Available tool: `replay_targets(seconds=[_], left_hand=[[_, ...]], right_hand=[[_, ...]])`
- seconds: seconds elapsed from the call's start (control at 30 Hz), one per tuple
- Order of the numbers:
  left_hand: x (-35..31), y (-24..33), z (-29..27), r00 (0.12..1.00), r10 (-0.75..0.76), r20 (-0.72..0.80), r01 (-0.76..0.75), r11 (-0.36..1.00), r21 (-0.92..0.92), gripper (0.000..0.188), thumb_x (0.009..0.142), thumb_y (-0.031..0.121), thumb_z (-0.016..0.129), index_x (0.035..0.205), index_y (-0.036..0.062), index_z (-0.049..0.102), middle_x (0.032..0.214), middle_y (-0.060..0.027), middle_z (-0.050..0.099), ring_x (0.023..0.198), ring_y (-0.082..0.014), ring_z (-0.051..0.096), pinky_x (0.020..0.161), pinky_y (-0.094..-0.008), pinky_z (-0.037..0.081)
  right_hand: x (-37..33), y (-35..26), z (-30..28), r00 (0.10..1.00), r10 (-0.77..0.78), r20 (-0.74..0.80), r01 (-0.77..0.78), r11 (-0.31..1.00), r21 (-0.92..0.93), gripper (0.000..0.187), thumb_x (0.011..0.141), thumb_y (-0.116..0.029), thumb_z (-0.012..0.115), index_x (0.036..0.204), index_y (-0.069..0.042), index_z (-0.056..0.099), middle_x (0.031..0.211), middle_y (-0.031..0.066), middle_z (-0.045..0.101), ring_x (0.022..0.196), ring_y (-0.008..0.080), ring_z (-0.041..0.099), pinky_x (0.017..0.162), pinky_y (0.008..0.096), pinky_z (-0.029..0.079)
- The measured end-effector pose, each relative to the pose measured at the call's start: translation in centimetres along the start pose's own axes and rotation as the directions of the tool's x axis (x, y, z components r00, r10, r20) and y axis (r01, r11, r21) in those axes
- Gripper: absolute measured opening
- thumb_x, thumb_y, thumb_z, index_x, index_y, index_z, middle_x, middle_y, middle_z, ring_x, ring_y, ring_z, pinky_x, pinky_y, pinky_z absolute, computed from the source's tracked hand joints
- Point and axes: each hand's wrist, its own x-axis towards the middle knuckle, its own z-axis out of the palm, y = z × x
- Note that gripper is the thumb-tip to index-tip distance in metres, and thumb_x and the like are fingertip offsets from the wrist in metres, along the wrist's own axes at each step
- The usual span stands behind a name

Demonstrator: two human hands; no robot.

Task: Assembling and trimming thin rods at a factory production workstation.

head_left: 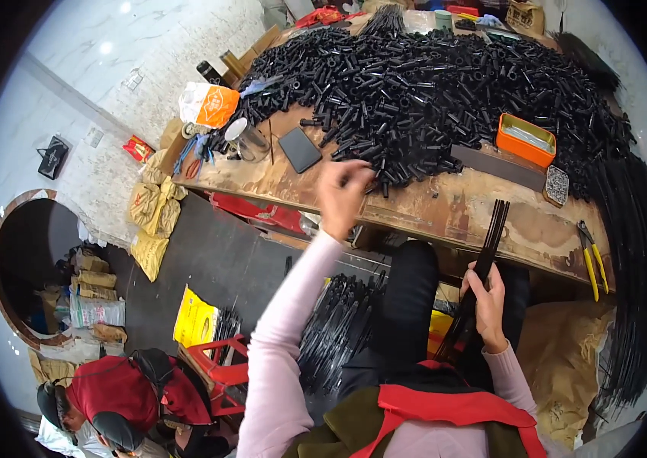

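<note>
My left hand [341, 200] is over the table's front edge, at the near rim of a big heap of short black tubular pieces [430, 91]. Its fingers look curled but are smeared by motion, so I cannot make out whether a piece is between them. Above my lap, my right hand [485, 300] is wrapped round a bundle of long thin black rods [494, 229], which slants upward toward the table. Just left of the heap's near edge lies a dark flat rectangular phone-like object [300, 149].
On the wooden table [262, 183] are an orange tin [526, 140], a dark flat bar [498, 166], yellow-handled pliers [591, 259] and a clear glass [245, 140]. Long black rods [633, 282] hang at the right. More rods [341, 328] lie below left. A person in red [140, 393] bends nearby.
</note>
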Motion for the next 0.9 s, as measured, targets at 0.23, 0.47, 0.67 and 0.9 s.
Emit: replay_targets(seconds=[0.23, 0.47, 0.67, 0.9], left_hand=[[-3.1, 10.5, 11.0, 0.615, 0.084, 0.784, 0.446, 0.783, -0.433, 0.013, 0.092, 0.007, 0.064, 0.100, 0.0013, 0.057, 0.086, -0.0052, 0.066, 0.079, -0.0096, 0.062, 0.070, -0.0243, 0.052], [-7.4, 28.1, 1.0, 0.465, 0.572, 0.676, 0.182, 0.685, -0.705, 0.013, 0.092, 0.006, 0.063, 0.102, -0.0002, 0.057, 0.084, -0.0086, 0.066, 0.081, -0.0161, 0.065, 0.077, -0.0261, 0.051], [-9.5, 13.9, 1.4, 0.784, -0.292, 0.548, 0.592, 0.616, -0.519, 0.019, 0.097, 0.013, 0.060, 0.109, -0.0018, 0.060, 0.090, -0.0086, 0.067, 0.079, -0.0149, 0.065, 0.074, -0.0263, 0.053], [-18.2, 11.7, 3.8, 0.758, -0.538, 0.369, 0.602, 0.359, -0.714, 0.025, 0.099, 0.023, 0.059, 0.109, 0.0004, 0.059, 0.093, -0.0066, 0.064, 0.078, -0.0130, 0.061, 0.073, -0.0250, 0.049]], right_hand=[[-3.7, 1.0, 0.1, 0.968, 0.139, 0.210, -0.205, 0.919, 0.337, 0.051, 0.105, -0.043, 0.034, 0.114, 0.002, 0.057, 0.095, 0.0099, 0.064, 0.086, 0.0169, 0.060, 0.080, 0.0292, 0.049], [-7.9, 0.7, 1.1, 0.981, -0.145, -0.128, 0.152, 0.987, 0.046, 0.024, 0.100, -0.020, 0.053, 0.108, 0.002, 0.059, 0.092, 0.0113, 0.066, 0.080, 0.0154, 0.064, 0.074, 0.0272, 0.051], [-10.5, -0.5, 1.3, 0.993, 0.111, 0.036, -0.114, 0.986, 0.118, 0.019, 0.092, -0.013, 0.067, 0.099, 0.004, 0.065, 0.074, 0.0066, 0.064, 0.065, 0.0119, 0.063, 0.061, 0.0239, 0.051], [-12.1, -0.8, 1.8, 0.989, 0.131, 0.068, -0.137, 0.985, 0.102, 0.020, 0.092, -0.014, 0.066, 0.102, 0.004, 0.065, 0.075, 0.0068, 0.066, 0.068, 0.0125, 0.064, 0.066, 0.0256, 0.052]])
